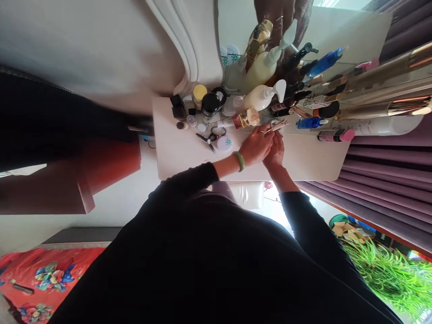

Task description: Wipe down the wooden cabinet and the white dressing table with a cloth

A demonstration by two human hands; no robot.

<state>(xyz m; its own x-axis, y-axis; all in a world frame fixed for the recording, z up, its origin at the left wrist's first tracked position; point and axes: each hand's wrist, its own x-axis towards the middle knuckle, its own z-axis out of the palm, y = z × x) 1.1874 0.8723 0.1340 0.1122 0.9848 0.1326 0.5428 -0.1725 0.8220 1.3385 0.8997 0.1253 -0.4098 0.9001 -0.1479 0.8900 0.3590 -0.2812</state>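
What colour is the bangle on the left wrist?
The bangle is pale jade green, with no clear pattern; it shows best in the head view.

1. Cream pump bottles (261, 97) stand on the white dressing table (303, 162).
2. Black-handled scissors (205, 142) lie just beside a round white jar (224, 143).
3. Mauve pleated curtains (381, 189) hang beside the table.
4. A leafy green plant (388, 279) and a red floral cloth (50, 279) lie well apart.
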